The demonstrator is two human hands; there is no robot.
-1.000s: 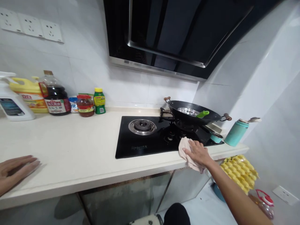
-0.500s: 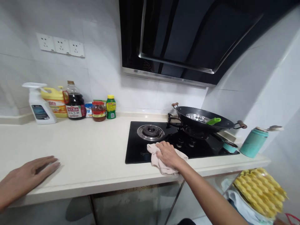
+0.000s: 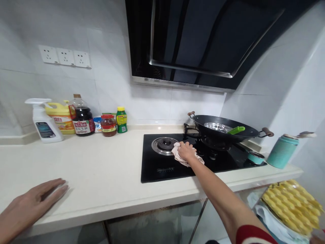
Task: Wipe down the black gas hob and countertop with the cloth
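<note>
My right hand (image 3: 187, 151) presses a pale pink cloth (image 3: 181, 159) onto the black glass gas stove (image 3: 157, 173), its fingers curled over the fabric. The cloth lies against the right rim of the left burner (image 3: 165, 144) and covers part of the glass beside it. My left hand (image 3: 38, 200) rests on the white countertop (image 3: 101, 169) near the front edge, fingers stretched out and holding nothing. On the right burner sits a black wok (image 3: 243, 135) with a perforated metal piece (image 3: 215, 127) and a bright green handle (image 3: 236, 130) in it.
Along the wall at left stand a white spray bottle (image 3: 45, 125), a yellow jug (image 3: 59, 117), a soy sauce bottle (image 3: 82, 118), a red-lidded jar (image 3: 108, 126) and a green bottle (image 3: 122, 120). At right are a turquoise flask (image 3: 283, 152), its cup (image 3: 256, 157) and yellow egg trays (image 3: 291, 205).
My right hand has slid the cloth from the stove's front edge back toward the left burner, baring the lettering on the glass. My left hand stays on the countertop.
</note>
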